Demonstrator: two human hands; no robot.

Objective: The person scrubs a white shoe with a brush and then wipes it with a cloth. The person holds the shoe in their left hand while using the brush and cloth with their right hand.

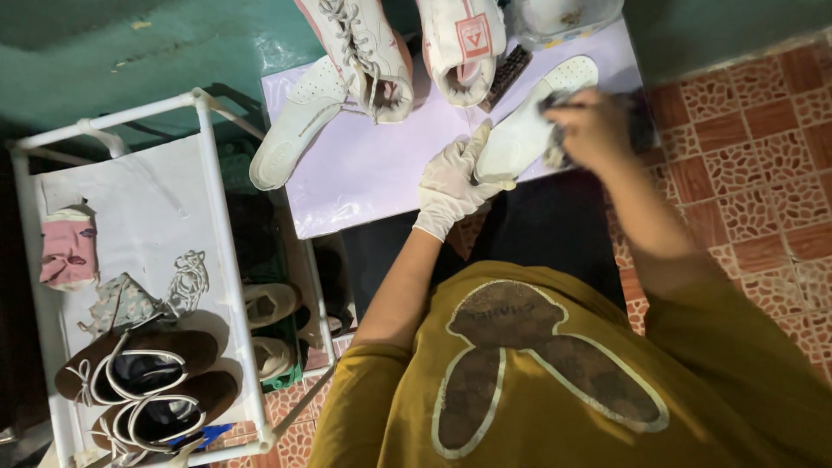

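Dim room with a teal-green wall point(104, 52), a red patterned tile floor point(745, 147), and a white pipe-frame shelf point(217, 217) at left.

Count on record: two white-and-pink sneakers point(364, 52) at upper centre; two white insoles point(520, 130) on the tabletop; one brush point(505, 76); two brown shoes point(139, 364) at lower left; one pink sock point(69, 249).

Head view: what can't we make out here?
- Tool in the right hand: motion-blurred and wrapped by the fingers, kind unclear.
- Insole: middle hidden by the gloved left hand and the right hand.
- Sneakers and container: cut by the top edge.
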